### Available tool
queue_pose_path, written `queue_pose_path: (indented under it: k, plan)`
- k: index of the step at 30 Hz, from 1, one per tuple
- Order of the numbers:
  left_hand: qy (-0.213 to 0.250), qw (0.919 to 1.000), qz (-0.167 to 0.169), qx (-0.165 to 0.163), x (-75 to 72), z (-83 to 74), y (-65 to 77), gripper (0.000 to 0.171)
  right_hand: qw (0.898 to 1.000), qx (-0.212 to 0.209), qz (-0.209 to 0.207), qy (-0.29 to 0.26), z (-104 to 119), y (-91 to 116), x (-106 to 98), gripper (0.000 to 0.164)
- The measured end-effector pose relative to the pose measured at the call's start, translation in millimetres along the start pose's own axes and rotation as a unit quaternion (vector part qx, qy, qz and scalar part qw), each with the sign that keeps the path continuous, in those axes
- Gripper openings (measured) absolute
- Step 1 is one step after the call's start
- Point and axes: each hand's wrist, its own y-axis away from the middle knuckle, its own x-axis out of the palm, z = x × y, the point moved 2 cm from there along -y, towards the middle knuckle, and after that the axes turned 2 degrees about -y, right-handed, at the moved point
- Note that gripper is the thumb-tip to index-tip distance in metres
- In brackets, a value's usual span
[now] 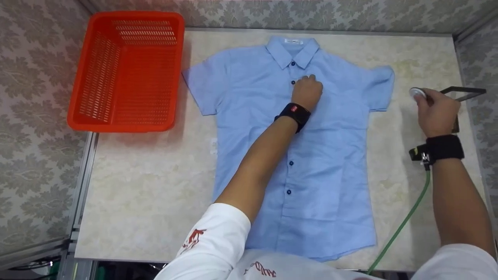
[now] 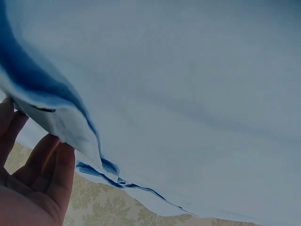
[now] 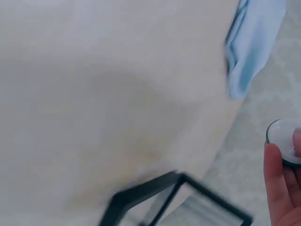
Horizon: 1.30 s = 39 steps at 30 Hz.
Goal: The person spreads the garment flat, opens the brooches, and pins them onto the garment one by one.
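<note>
A light blue short-sleeved shirt (image 1: 327,155) lies face up on the table with its collar at the far side and dark buttons down the front. My left hand (image 1: 307,92) is on the button strip, just below the collar. In the left wrist view, its fingers (image 2: 61,169) pinch the edge of the shirt's cloth (image 2: 188,94). To the right of the shirt, my right hand (image 1: 439,111) is raised over the table and pinches a small round white disc (image 1: 417,92) with a dark green rim (image 3: 282,139) between thumb and fingers.
An orange-red plastic basket (image 1: 177,77) stands at the back left. A black angular frame (image 1: 465,93) shows behind my right hand near the table's right edge. A green cable (image 1: 406,221) runs from the right wristband down to the front edge. Patterned walls (image 1: 330,15) border the table (image 1: 148,194).
</note>
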Motion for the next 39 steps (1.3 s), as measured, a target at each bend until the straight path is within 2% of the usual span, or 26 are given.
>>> queue_pose_path:
  k: [5, 10, 15, 21, 29, 39]
  plan:
    - [0.01, 0.9997, -0.009, -0.019, -1.0, 1.8, 0.7, 0.03, 0.998, -0.064, 0.01, -0.026, 35, -7, 18, 0.027]
    - [0.0, 0.9994, -0.026, -0.024, -0.7, 1.1, 1.3, 0.033, 0.996, -0.084, 0.029, -0.028, 57, -11, 40, 0.023]
    - [-0.015, 0.9991, -0.023, -0.031, -0.5, 1.8, 2.2, 0.033, 0.993, -0.104, 0.054, -0.021, 81, -12, 65, 0.022]
    - [-0.003, 0.9987, -0.036, -0.035, -0.5, 6.6, 0.5, 0.033, 0.989, -0.131, 0.071, -0.022, 111, -13, 89, 0.023]
    - [0.034, 0.997, -0.064, -0.029, -0.5, 11.0, -1.6, 0.032, 0.989, -0.117, 0.082, -0.024, 128, -6, 105, 0.025]
    - [0.064, 0.9971, -0.036, -0.02, -3.8, 17.9, -4.8, 0.025, 0.984, -0.154, 0.091, -0.01, 143, 5, 123, 0.023]
